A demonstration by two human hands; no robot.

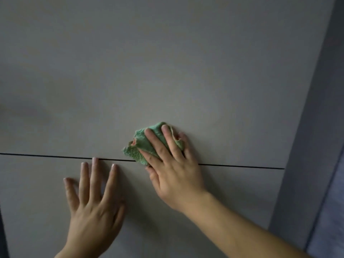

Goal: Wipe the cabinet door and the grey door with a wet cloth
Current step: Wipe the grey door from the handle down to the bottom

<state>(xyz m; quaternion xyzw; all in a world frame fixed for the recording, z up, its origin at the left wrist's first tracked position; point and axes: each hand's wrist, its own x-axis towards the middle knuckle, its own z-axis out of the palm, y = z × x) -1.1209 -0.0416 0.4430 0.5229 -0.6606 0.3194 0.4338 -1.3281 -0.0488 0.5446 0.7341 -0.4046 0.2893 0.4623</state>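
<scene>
1. Green terry cloth (pixel 143 144), bunched, lies against the cabinet door (pixel 167 71) just below frame centre, toward 7 o'clock. Its lower corner overlaps the dark seam (pixel 55 156).
2. Right hand (pixel 173 175): grip wide, fingers straight and spread over the cloth, pressing it to the door. The thumb lies beside the cloth's lower edge, at the seam. Nothing is clenched.
3. Left hand (pixel 93 207): at 7 o'clock of the cloth, grip wide and holding nothing, laid flat on the lower panel (pixel 232 192). Its middle fingertip touches the seam.
4. Step in hand, judged: wiping the bottom strip of the upper door.
   - Keep even pressure through the fingers.
   - Overlap the strokes.
   - Spread the bunched cloth so that more of it meets the surface.
   - Run a folded edge along the seam, where dirt likely collects.
   - The flat left hand can steady the panel against the push.
5. Surroundings:
   - Grey panel (pixel 320 127) at 3 o'clock, well apart from the cloth. It is possibly the task's grey door, but I cannot tell.
   - Blue-grey textured area (pixel 331 211) at 4 o'clock.
   - Dark strip (pixel 2 229) at the 8 o'clock edge.
6. Obstructions:
   - The left fingertips sit on the seam at 9 o'clock of the cloth, so a leftward stroke along it would meet them.
   - Dim light may hide streaks.
</scene>
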